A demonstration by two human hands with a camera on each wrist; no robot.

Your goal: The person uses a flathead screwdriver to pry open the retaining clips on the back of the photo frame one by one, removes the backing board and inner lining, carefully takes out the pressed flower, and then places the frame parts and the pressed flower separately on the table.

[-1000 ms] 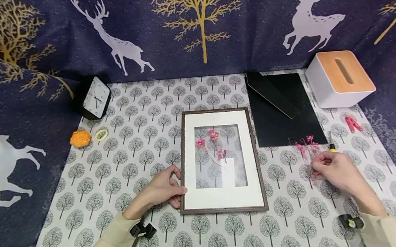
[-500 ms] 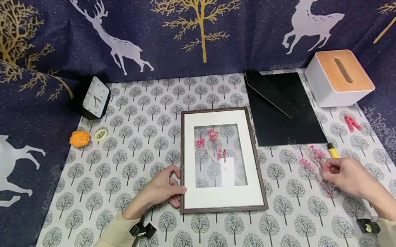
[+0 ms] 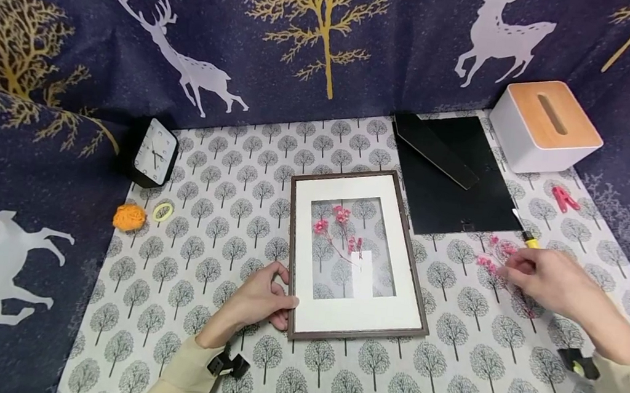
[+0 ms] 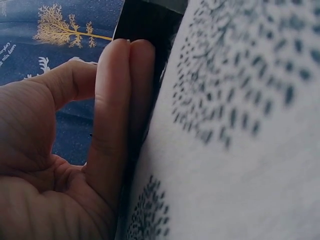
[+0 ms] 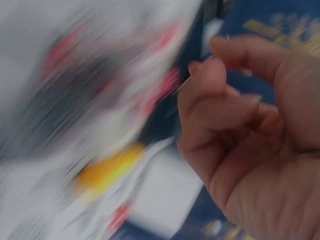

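A brown picture frame (image 3: 295, 337) with a white mat lies at the middle of the table. Behind its clear pane shows a sprig of pink flowers (image 3: 341, 214). My left hand (image 3: 258, 300) holds the lower left edge, thumb over the border and fingers against the side; in the left wrist view the fingers (image 4: 111, 95) run along that dark edge. My right hand (image 3: 547, 279) hovers beside loose pink flower sprigs (image 3: 488, 263) on the cloth, thumb and finger close together. The right wrist view shows curled fingers (image 5: 210, 80); I cannot tell whether they pinch a thin stem.
A black backing board (image 3: 447, 207) with its stand lies behind. Nearby are a screwdriver (image 3: 531, 240), a red clip-like piece (image 3: 565, 199) and a tissue box (image 3: 551, 156). At the left stand a clock (image 3: 155, 152), orange yarn ball (image 3: 129, 218) and yellow ring (image 3: 162, 212).
My right hand first moved right and toward me along with the pink sprigs, then came slightly back left, the sprigs staying in place. My left hand and the picture frame kept still.
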